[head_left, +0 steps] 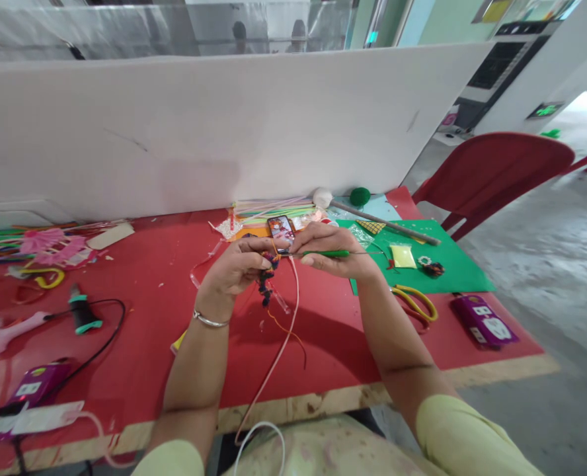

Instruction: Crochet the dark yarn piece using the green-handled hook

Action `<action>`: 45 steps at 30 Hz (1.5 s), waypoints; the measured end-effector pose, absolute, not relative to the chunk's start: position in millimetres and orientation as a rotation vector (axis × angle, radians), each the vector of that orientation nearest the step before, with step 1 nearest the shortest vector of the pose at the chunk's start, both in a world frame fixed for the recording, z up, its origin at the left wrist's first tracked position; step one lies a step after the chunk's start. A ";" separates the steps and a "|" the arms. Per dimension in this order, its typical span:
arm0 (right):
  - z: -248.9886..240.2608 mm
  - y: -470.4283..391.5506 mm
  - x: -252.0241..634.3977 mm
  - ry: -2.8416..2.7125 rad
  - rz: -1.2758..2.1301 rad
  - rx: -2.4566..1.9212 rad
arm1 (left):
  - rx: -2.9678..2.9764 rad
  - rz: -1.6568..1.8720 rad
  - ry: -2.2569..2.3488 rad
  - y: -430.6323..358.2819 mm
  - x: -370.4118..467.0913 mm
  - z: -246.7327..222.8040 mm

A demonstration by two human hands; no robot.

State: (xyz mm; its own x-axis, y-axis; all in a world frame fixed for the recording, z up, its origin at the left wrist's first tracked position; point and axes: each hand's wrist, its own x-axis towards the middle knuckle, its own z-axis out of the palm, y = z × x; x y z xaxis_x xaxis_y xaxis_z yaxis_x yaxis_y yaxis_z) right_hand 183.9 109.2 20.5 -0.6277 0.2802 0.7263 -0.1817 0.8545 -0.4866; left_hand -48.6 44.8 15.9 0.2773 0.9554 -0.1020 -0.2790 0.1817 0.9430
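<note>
My left hand pinches a small piece of dark, multicoloured crochet work, which hangs down in a curl below the fingers. An orange yarn tail trails from it toward the table. In my right hand is a crochet hook with a green grip, its front end pointing left at the crochet piece. Both hands meet in front of the body, their fingertips close together; the exact stitch at the hook's tip is too small to make out. Just behind them lies a phone with a lit screen.
A pale cable runs from the phone over the table edge. At right are yellow-handled scissors, a purple box and a green sheet. At left lie a pink glue gun and a black-teal tool. A white partition stands behind.
</note>
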 end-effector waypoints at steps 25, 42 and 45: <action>0.0 98.8 155.4 -1.819 0.616 -0.119 | 0.930 1.376 0.804 44.6 -33.9 12.4; 1.3 109.3 164.4 -1.968 0.451 -0.091 | 0.873 1.342 0.863 46.3 -44.4 13.6; 4.0 109.8 167.8 -1.998 0.489 -0.071 | 0.898 1.324 0.892 47.1 -45.3 11.0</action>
State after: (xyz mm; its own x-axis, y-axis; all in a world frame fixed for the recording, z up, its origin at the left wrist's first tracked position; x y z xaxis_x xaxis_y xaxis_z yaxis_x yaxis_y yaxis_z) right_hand 167.8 109.8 4.0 -0.4663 0.2595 0.8457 -0.1608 0.9152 -0.3694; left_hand -45.3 47.1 11.0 0.0447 0.9987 -0.0247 -0.3976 0.0405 0.9166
